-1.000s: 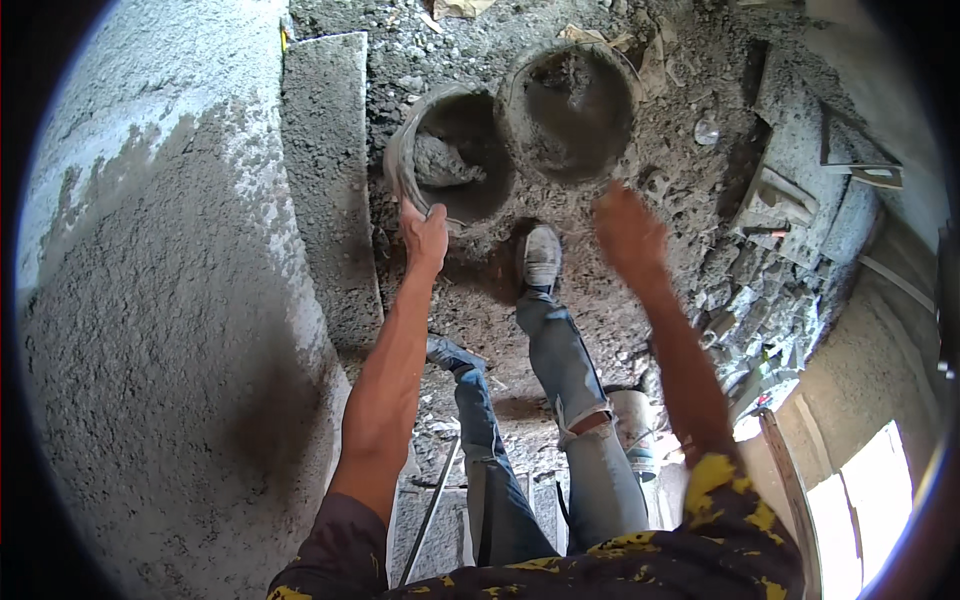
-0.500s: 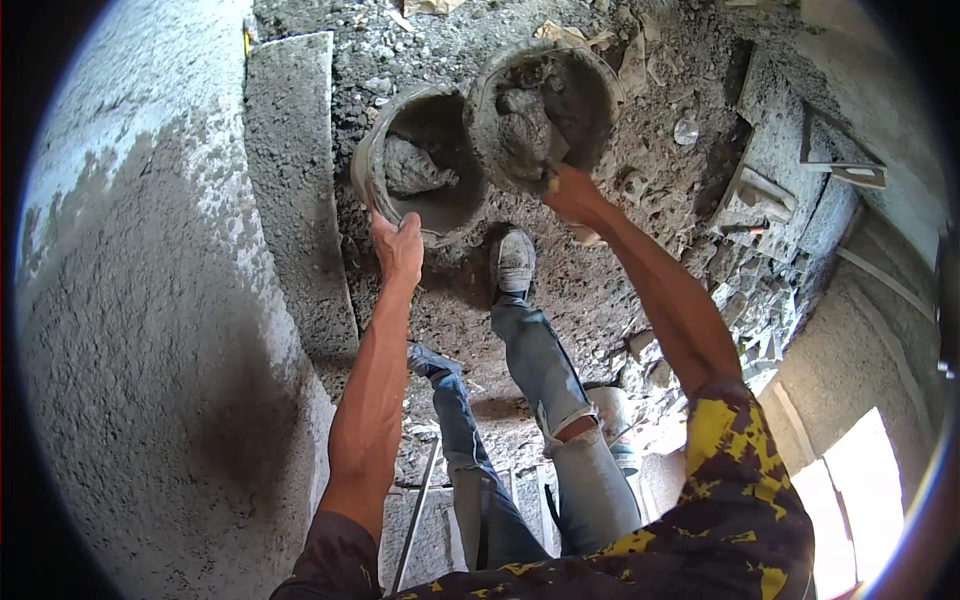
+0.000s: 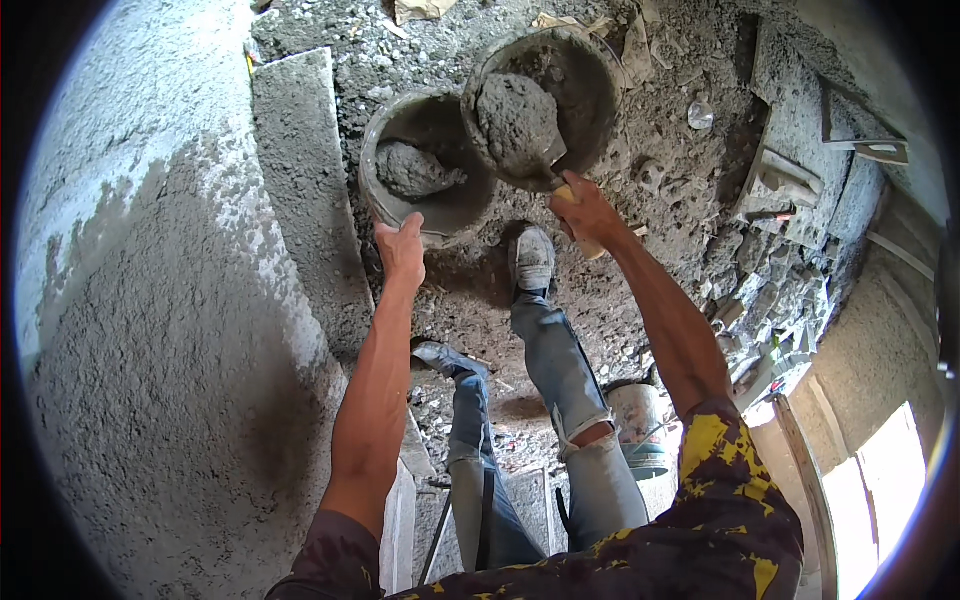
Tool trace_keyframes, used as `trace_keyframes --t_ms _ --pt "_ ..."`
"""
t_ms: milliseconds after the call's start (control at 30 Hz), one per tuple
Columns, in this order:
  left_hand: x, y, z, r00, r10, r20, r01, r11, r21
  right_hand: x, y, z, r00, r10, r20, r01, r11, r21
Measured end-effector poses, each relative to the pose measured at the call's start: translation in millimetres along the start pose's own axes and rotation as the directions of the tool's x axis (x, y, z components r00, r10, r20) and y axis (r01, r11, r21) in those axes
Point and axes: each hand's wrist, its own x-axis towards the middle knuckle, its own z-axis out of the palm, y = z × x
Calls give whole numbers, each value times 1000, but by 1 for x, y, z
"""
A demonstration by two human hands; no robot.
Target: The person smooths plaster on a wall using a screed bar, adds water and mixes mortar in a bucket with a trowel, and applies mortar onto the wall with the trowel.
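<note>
My left hand [image 3: 401, 250] is closed on the near rim of a round grey bucket [image 3: 366, 170], thumb over the edge. A lump of wet mortar [image 3: 412, 170] lies inside it. My right hand [image 3: 588, 212] is wrapped around the light-coloured handle of a trowel [image 3: 556, 150]. A large heap of mortar [image 3: 516, 116] covers most of the trowel's blade, over the opening of a second bucket [image 3: 603, 85]. That bucket stands just right of the first, their rims overlapping in view. Grey residue coats its inner wall.
A rough plastered wall [image 3: 150, 350] rises on the left, with a mortar-covered board [image 3: 305, 150] along its foot. Rubble [image 3: 770, 300] and boards lie to the right. A pale bucket [image 3: 640, 420] stands beside my right leg. Torn paper [image 3: 425, 8] lies at the far side.
My right hand has lifted the trowel, which now carries a large mortar heap that sat lower in the right bucket before. My left hand keeps its hold on the left bucket's rim.
</note>
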Motion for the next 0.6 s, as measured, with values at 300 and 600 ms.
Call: trace_keyframes --t_ms 300,600 --pt "-12 -15 -48 996 -63 -68 74 982 176 -102 -7 83 849 -508 -148 361 761 -539" --pt "-175 7 -177 989 -84 118 54 970 236 -278 -37 201 887 -420 -191 238 770 -592"
